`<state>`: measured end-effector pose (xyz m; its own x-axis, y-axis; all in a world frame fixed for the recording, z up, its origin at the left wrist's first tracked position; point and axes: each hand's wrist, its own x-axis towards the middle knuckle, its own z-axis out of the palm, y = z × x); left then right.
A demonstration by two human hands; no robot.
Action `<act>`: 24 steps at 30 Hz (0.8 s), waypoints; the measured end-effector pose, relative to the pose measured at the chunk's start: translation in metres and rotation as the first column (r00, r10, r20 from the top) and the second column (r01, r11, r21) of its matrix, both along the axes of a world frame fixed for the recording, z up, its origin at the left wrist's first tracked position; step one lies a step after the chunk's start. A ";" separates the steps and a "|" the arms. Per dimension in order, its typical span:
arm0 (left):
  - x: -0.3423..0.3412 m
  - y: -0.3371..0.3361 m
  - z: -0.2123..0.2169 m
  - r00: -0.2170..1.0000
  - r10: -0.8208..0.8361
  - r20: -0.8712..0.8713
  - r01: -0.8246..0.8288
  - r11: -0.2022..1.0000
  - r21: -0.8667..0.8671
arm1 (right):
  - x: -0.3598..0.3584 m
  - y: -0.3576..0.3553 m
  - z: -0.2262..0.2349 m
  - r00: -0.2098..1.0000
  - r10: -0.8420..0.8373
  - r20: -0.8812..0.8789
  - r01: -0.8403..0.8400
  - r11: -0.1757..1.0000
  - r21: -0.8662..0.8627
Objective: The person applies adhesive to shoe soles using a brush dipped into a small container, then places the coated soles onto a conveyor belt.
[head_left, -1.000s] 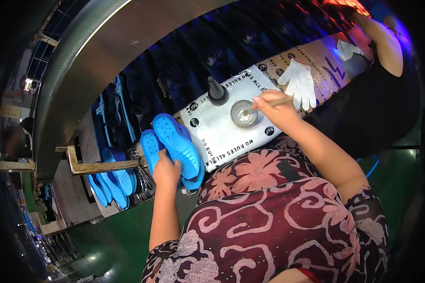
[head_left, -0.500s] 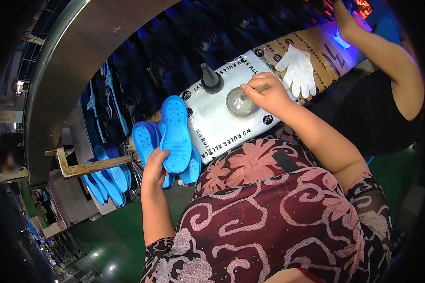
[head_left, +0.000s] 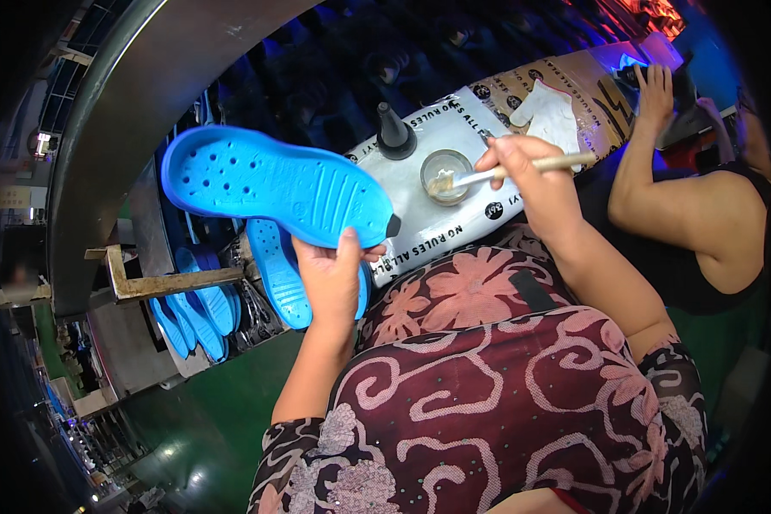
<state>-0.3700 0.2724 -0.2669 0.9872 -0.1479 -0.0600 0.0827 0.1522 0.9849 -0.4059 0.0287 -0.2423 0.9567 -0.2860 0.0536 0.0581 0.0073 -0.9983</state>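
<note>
Two hands (head_left: 331, 270) (head_left: 540, 190) grip a sole (head_left: 274, 180) and brush (head_left: 480, 177) near white sheeting (head_left: 409, 208) above green floor (head_left: 223, 398)

bright blue sole (head_left: 274, 184), pink-flowered maroon garment (head_left: 471, 385)

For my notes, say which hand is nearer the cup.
Right: the right hand is just right of the cup; the left hand, holding a sole, is farther off, leftward.

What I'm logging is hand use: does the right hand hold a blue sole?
No, the right hand holds a pale-handled brush, while the left hand holds a blue sole.
</note>
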 end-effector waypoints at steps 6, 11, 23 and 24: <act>-0.007 -0.028 0.017 0.984 -0.009 0.176 -0.009 0.995 0.103 | -0.008 0.017 0.019 0.867 0.265 0.422 0.071 0.772 -0.631; -0.012 -0.035 0.017 0.963 -0.025 0.267 -0.006 0.993 0.117 | -0.009 0.022 0.014 0.855 0.258 0.450 0.095 0.775 -0.624; -0.012 -0.030 0.018 0.946 -0.109 0.305 0.050 0.979 0.197 | -0.011 0.019 0.018 0.848 0.246 0.469 0.168 0.715 -0.679; -0.012 -0.030 0.019 0.946 -0.109 0.304 0.049 0.979 0.199 | -0.011 0.017 0.016 0.864 0.222 0.452 0.177 0.706 -0.686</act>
